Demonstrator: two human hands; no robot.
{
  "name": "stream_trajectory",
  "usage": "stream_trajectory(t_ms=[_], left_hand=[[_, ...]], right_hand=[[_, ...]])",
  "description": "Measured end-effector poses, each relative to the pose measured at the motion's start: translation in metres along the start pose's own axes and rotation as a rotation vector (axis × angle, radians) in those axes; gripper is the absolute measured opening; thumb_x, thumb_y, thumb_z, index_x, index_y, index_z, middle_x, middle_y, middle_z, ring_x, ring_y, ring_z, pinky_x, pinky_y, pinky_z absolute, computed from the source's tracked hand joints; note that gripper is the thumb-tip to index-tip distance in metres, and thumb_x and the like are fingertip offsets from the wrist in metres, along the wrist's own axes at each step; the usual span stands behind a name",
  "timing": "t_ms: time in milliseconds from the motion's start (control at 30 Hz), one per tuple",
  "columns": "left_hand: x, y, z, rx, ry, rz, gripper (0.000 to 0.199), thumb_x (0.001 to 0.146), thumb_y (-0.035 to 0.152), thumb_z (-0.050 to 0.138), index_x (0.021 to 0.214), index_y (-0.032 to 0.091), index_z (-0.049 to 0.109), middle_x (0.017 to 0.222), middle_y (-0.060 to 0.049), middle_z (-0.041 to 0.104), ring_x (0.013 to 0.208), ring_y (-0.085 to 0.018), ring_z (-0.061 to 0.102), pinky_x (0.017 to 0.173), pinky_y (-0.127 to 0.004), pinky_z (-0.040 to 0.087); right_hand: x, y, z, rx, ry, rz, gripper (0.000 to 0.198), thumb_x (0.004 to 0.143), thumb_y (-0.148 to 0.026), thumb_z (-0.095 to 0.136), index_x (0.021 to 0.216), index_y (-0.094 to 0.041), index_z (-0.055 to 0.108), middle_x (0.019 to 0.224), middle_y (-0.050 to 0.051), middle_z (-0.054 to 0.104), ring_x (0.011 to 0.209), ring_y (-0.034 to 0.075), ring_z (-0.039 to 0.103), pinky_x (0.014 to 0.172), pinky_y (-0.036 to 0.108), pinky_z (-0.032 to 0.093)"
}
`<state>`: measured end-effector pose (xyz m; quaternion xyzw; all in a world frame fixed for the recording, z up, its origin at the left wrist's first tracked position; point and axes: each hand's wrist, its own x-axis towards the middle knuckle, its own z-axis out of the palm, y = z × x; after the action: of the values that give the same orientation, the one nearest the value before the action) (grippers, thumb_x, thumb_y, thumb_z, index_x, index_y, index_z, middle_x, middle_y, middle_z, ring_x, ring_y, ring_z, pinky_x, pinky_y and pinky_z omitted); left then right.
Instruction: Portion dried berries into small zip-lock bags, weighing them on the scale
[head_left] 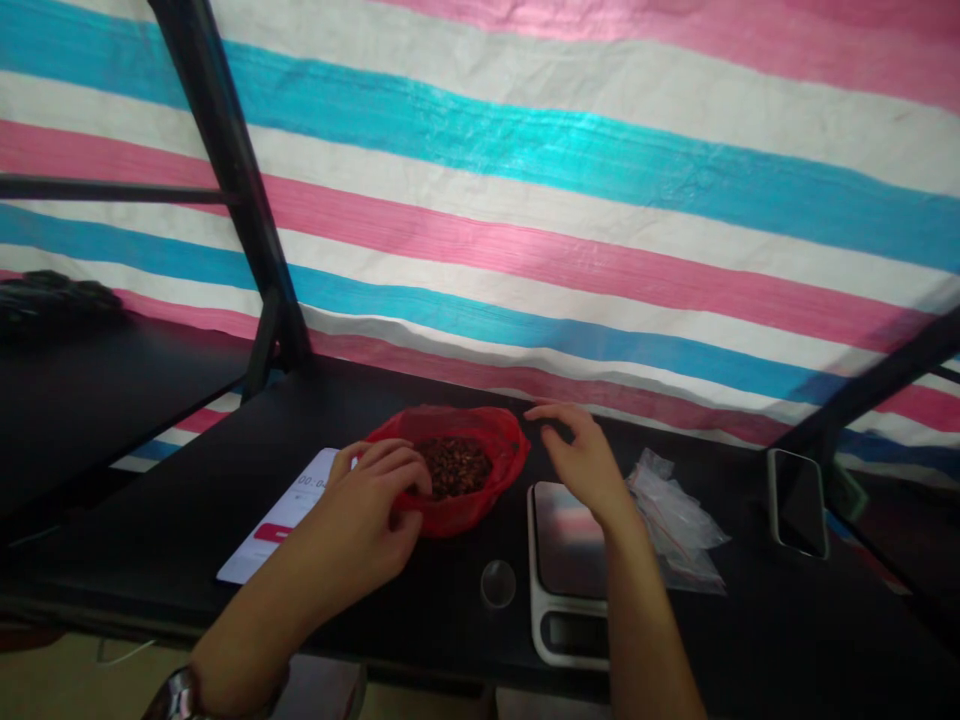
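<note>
A red plastic bag (480,515) stands wide open on the black table, its rim rolled out like a bowl. Small dark brown beans or kernels (457,465) lie inside; their exact kind is hard to make out. My left hand (382,495) is closed over the bag's left rim, fingers curled over the edge and thumb at the front. Just off the bag's right rim is my right hand (581,450), with fingers apart and nothing in it. My right forearm passes over a kitchen scale (570,545), hiding its right side. In front of the bag sits a small clear cup (498,584).
A phone showing a timer (247,560) lies left, partly under my left arm. Clear zip bags (679,525) are piled right of the scale. Another phone (799,505) lies farther right. Black frame posts (232,160) and a striped sheet (525,220) rise behind the table.
</note>
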<state>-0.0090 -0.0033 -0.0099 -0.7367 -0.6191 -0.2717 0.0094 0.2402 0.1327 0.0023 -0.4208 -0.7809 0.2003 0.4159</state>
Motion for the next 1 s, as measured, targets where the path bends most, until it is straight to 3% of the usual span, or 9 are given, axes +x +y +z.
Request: stream_trajectory(t_ms=[133, 200, 267, 333, 400, 467, 567, 833, 1000], left_hand=[[0.000, 0.016, -0.008, 0.000, 0.104, 0.041, 0.030, 0.077, 0.016, 0.052, 0.094, 0.028, 0.075, 0.113, -0.006, 0.079, 0.118, -0.033, 0.068, 0.098, -0.052, 0.046], [-0.006, 0.025, -0.006, -0.046, -0.007, 0.032, 0.028, 0.082, 0.018, 0.053, 0.096, 0.029, 0.075, 0.111, -0.006, 0.080, 0.111, -0.031, 0.071, 0.095, -0.050, 0.051], [-0.014, 0.035, 0.004, -0.121, -0.180, -0.003, 0.035, 0.088, 0.024, 0.058, 0.117, 0.031, 0.076, 0.127, -0.006, 0.079, 0.120, -0.031, 0.072, 0.104, -0.050, 0.053], [-0.021, 0.046, 0.017, -0.189, -0.341, -0.056, 0.060, 0.089, 0.034, 0.067, 0.149, 0.035, 0.062, 0.152, -0.008, 0.069, 0.140, -0.033, 0.065, 0.116, -0.051, 0.052], [-0.022, 0.059, 0.030, -0.206, -0.486, -0.104, 0.074, 0.090, 0.031, 0.070, 0.161, 0.035, 0.050, 0.167, -0.010, 0.055, 0.149, -0.033, 0.059, 0.120, -0.050, 0.050], [-0.017, 0.073, 0.039, -0.161, -0.584, -0.119, 0.073, 0.090, 0.021, 0.069, 0.160, 0.030, 0.053, 0.169, -0.013, 0.052, 0.148, -0.034, 0.059, 0.122, -0.050, 0.049], [-0.002, 0.088, 0.045, -0.100, -0.638, -0.063, 0.052, 0.095, 0.011, 0.056, 0.144, 0.022, 0.067, 0.154, -0.016, 0.066, 0.139, -0.031, 0.068, 0.119, -0.047, 0.051], [0.011, 0.092, 0.045, -0.136, -0.482, -0.041, 0.046, 0.099, 0.017, 0.055, 0.142, 0.028, 0.066, 0.148, -0.010, 0.068, 0.124, -0.031, 0.075, 0.103, -0.045, 0.060], [0.017, 0.067, 0.024, -0.201, -0.108, -0.059, 0.036, 0.107, 0.037, 0.042, 0.123, 0.031, 0.074, 0.136, -0.005, 0.075, 0.117, -0.026, 0.075, 0.099, -0.040, 0.058]], right_hand=[[-0.031, 0.021, -0.060, -0.184, 0.243, 0.236, 0.036, 0.083, -0.026, 0.052, 0.099, -0.020, 0.083, 0.111, 0.012, 0.083, 0.112, 0.031, 0.073, 0.109, 0.046, 0.051], [-0.048, 0.032, -0.085, -0.279, 0.304, 0.399, 0.038, 0.083, -0.028, 0.052, 0.101, -0.019, 0.084, 0.106, 0.013, 0.083, 0.106, 0.032, 0.075, 0.101, 0.044, 0.054], [-0.060, 0.042, -0.102, -0.391, 0.350, 0.534, 0.039, 0.083, -0.028, 0.052, 0.104, -0.018, 0.084, 0.105, 0.015, 0.082, 0.103, 0.033, 0.075, 0.097, 0.043, 0.055], [-0.067, 0.051, -0.108, -0.523, 0.350, 0.633, 0.040, 0.087, -0.027, 0.053, 0.111, -0.018, 0.084, 0.111, 0.017, 0.081, 0.106, 0.035, 0.075, 0.096, 0.044, 0.054], [-0.071, 0.061, -0.106, -0.637, 0.276, 0.701, 0.043, 0.092, -0.029, 0.054, 0.122, -0.017, 0.081, 0.121, 0.020, 0.079, 0.113, 0.037, 0.074, 0.098, 0.045, 0.054], [-0.074, 0.070, -0.098, -0.683, 0.176, 0.734, 0.045, 0.094, -0.031, 0.057, 0.130, -0.015, 0.079, 0.129, 0.022, 0.076, 0.120, 0.039, 0.072, 0.100, 0.046, 0.053], [-0.078, 0.080, -0.085, -0.660, 0.093, 0.733, 0.044, 0.091, -0.030, 0.067, 0.130, -0.014, 0.079, 0.128, 0.021, 0.078, 0.124, 0.037, 0.072, 0.102, 0.042, 0.053], [-0.086, 0.088, -0.093, -0.627, 0.127, 0.824, 0.041, 0.098, -0.033, 0.056, 0.127, -0.018, 0.081, 0.122, 0.018, 0.082, 0.113, 0.035, 0.078, 0.089, 0.037, 0.056], [-0.083, 0.088, -0.101, -0.603, 0.177, 0.844, 0.047, 0.103, -0.040, 0.048, 0.126, -0.019, 0.083, 0.119, 0.020, 0.082, 0.110, 0.036, 0.078, 0.088, 0.039, 0.055]])
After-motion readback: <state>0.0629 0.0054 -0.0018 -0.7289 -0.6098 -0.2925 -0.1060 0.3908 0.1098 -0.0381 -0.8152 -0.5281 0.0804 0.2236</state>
